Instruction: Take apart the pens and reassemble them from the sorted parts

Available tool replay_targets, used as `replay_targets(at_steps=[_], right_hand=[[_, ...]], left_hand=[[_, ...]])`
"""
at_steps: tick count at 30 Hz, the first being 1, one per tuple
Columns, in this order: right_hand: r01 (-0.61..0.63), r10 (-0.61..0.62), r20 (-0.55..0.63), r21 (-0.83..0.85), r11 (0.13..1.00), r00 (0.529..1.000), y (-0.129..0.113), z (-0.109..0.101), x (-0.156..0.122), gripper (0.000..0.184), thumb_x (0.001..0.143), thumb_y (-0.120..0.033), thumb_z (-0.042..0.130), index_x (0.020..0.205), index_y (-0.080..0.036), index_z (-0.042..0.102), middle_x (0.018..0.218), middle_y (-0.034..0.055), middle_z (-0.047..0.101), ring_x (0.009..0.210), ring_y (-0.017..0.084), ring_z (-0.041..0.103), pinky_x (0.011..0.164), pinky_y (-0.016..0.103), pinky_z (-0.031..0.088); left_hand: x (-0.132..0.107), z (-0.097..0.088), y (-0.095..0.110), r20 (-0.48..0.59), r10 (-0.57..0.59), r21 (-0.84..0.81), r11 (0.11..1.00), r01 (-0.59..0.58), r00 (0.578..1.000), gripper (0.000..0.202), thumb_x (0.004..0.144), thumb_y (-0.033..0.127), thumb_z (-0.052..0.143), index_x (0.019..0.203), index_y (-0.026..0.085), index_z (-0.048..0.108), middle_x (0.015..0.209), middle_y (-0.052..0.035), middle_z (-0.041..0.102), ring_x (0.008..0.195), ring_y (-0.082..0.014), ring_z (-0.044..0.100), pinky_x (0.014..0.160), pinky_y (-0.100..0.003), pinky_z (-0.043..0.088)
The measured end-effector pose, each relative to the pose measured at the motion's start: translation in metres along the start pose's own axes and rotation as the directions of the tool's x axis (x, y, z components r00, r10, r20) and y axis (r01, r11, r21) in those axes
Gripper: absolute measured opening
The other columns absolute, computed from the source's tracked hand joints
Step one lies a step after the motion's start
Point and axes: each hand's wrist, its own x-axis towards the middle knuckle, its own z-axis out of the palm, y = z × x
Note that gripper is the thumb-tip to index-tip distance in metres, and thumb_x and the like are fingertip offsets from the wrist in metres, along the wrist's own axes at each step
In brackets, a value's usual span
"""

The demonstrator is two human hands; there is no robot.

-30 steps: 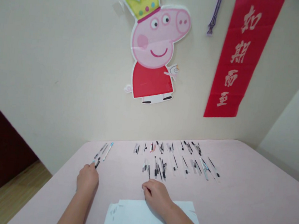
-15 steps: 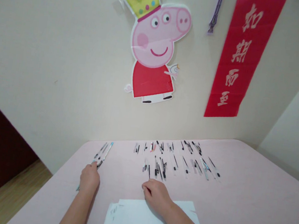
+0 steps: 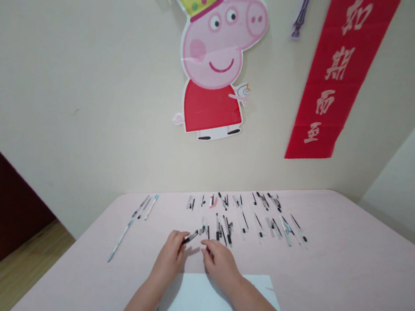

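Note:
My left hand (image 3: 171,252) is closed on a dark pen (image 3: 190,236), which sticks out past the fingertips toward the upper right. Just to its right, my right hand (image 3: 220,261) hovers by the near end of the pen parts with finger and thumb slightly apart and nothing visible between them. Beyond both hands lie pens taken apart in two rows: black caps, clear barrels and thin refills, such as a black piece (image 3: 229,232). Under my forearms is a white sheet of paper (image 3: 210,295) with faint markings.
Several whole pens lie at the left, among them a light blue one (image 3: 119,243) and a blue-capped one (image 3: 152,207). The pink-covered table (image 3: 344,271) meets the wall at the back. A cartoon pig sticker (image 3: 213,106) and a red banner (image 3: 335,85) hang there.
My left hand has moved right from the pens at the left, bringing the dark pen close to my right hand. My right hand has barely shifted, its finger and thumb now slightly apart.

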Motion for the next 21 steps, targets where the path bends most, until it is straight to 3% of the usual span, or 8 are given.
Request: replay_targets(at_steps=[5, 10, 13, 17, 21], right_hand=[[-0.061, 0.071, -0.079, 0.115, 0.991, 0.994, 0.004, 0.001, 0.002, 0.030, 0.088, -0.025, 0.046, 0.116, -0.016, 0.055, 0.085, 0.0049, 0.066, 0.075, 0.018, 0.060, 0.070, 0.028, 0.045], [0.016, -0.006, -0.052, 0.199, 0.980, 0.999, 0.005, 0.003, 0.003, 0.022, 0.088, -0.021, 0.045, 0.101, -0.017, 0.061, 0.087, 0.0055, 0.066, 0.076, 0.016, 0.059, 0.073, 0.027, 0.045], [0.089, -0.083, -0.038, 0.211, 0.973, 0.996, 0.005, 0.004, 0.002, 0.022, 0.088, -0.019, 0.042, 0.091, -0.018, 0.064, 0.088, 0.0055, 0.066, 0.084, 0.017, 0.059, 0.077, 0.028, 0.044], [0.070, -0.059, -0.053, 0.250, 0.966, 0.997, 0.004, 0.002, 0.001, 0.025, 0.092, -0.022, 0.038, 0.096, -0.017, 0.062, 0.079, 0.0034, 0.064, 0.074, 0.015, 0.058, 0.072, 0.027, 0.044], [0.055, -0.049, -0.028, 0.229, 0.972, 0.998, 0.001, 0.001, 0.000, 0.019, 0.086, -0.022, 0.049, 0.098, -0.018, 0.062, 0.081, 0.0026, 0.063, 0.068, 0.014, 0.055, 0.067, 0.026, 0.044]], left_hand=[[-0.007, 0.003, 0.017, 0.071, 0.040, -0.022, 0.999, -0.039, 0.997, 0.030, 0.083, 0.012, 0.038, 0.106, 0.020, 0.057, 0.100, -0.0085, 0.057, 0.093, -0.0203, 0.057, 0.086, -0.036, 0.048], [-0.015, 0.006, 0.027, 0.180, 0.104, 0.027, 0.994, -0.111, 0.978, 0.023, 0.088, 0.022, 0.041, 0.103, 0.020, 0.059, 0.099, -0.0089, 0.057, 0.093, -0.0211, 0.057, 0.083, -0.035, 0.047], [-0.016, 0.007, 0.027, 0.212, 0.118, 0.060, 0.989, -0.134, 0.970, 0.025, 0.090, 0.024, 0.041, 0.106, 0.020, 0.059, 0.102, -0.0098, 0.059, 0.095, -0.0221, 0.056, 0.086, -0.037, 0.046], [-0.015, 0.007, 0.022, 0.209, 0.070, 0.132, 0.986, -0.099, 0.975, 0.025, 0.092, 0.026, 0.036, 0.099, 0.020, 0.059, 0.097, -0.0094, 0.059, 0.093, -0.0228, 0.056, 0.084, -0.038, 0.045], [-0.014, 0.007, 0.017, 0.221, 0.043, 0.215, 0.972, -0.091, 0.974, 0.025, 0.092, 0.024, 0.033, 0.092, 0.020, 0.057, 0.090, -0.0073, 0.059, 0.086, -0.0215, 0.056, 0.079, -0.034, 0.044]])
